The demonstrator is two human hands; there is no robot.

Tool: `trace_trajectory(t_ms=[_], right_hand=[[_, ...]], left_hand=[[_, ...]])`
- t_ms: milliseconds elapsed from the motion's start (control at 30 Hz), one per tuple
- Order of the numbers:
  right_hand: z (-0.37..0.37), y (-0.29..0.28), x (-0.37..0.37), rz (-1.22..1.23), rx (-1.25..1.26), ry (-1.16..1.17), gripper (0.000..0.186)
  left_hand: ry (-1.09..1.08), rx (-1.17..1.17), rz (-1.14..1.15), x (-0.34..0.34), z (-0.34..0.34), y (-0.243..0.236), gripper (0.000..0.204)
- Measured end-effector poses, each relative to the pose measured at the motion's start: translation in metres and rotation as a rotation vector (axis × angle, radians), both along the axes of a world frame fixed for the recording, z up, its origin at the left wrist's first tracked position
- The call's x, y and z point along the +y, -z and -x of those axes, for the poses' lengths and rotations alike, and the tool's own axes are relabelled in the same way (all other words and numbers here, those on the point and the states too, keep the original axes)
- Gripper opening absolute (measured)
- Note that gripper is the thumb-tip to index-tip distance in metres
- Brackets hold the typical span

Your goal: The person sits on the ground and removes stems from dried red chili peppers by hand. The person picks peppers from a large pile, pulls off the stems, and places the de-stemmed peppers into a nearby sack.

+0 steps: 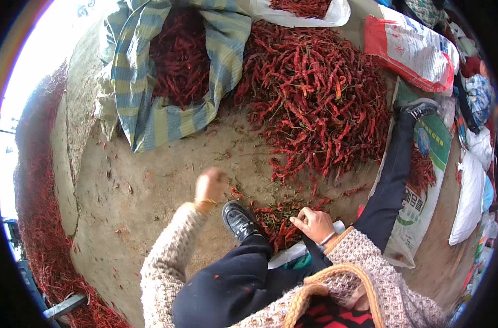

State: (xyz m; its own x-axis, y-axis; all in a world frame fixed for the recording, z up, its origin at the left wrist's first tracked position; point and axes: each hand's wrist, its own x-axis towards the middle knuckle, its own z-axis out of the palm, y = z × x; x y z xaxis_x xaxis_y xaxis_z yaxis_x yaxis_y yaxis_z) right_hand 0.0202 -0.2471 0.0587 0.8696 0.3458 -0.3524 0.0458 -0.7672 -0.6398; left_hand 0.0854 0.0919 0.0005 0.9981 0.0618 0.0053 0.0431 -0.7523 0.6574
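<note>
A big heap of dried red chili peppers (320,93) lies on the floor ahead of me. Between my legs is a smaller pile of chili peppers and stems (279,221). My right hand (314,224) is over this small pile's right side, its fingers curled; whether a chili is between them is hidden. My left hand (210,185) is raised above the floor, left of the heap and beyond my left shoe (239,221). Motion smears its fingers. To the far left of the heap a striped blue and yellow sack (145,104) gapes, with dark red chilies (180,60) inside.
A red and white bag (410,52) lies at the far right. Under my right leg a green and white printed sack (407,218) holds some chilies (422,170). A long band of chilies (41,208) runs along the left side. White bags (467,197) line the right edge.
</note>
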Motion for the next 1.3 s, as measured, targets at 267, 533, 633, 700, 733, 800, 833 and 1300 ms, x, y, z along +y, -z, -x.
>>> trace_trajectory(t_ms=[267,533,633,700,733,800,833,1300], right_hand=[[0.012,0.003,0.004,-0.787,0.879,0.435,0.04],[0.018,0.017,-0.002,-0.781,0.881,0.474,0.039],[0.018,0.021,0.003,-0.719,0.685,0.473,0.039],[0.015,0.018,0.005,-0.691,0.632,0.46,0.04],[0.015,0.019,0.006,-0.697,0.642,0.457,0.041],[0.012,0.015,0.007,-0.671,0.591,0.438,0.04],[0.011,0.013,0.008,-0.64,0.531,0.419,0.037],[0.018,-0.004,-0.041,0.154,0.272,-0.352,0.029]], left_hand=[[0.446,0.596,0.63,-0.14,0.048,-0.069,0.019],[0.416,0.646,0.674,-0.149,0.056,-0.06,0.023],[0.577,0.486,0.5,-0.147,0.057,-0.054,0.021],[0.654,0.395,0.431,-0.145,0.055,-0.052,0.02],[0.651,0.411,0.408,-0.145,0.055,-0.052,0.02],[0.642,0.422,0.348,-0.145,0.053,-0.056,0.02],[0.635,0.417,0.31,-0.146,0.053,-0.06,0.02],[-0.517,0.034,0.571,0.065,-0.124,-0.083,0.057]])
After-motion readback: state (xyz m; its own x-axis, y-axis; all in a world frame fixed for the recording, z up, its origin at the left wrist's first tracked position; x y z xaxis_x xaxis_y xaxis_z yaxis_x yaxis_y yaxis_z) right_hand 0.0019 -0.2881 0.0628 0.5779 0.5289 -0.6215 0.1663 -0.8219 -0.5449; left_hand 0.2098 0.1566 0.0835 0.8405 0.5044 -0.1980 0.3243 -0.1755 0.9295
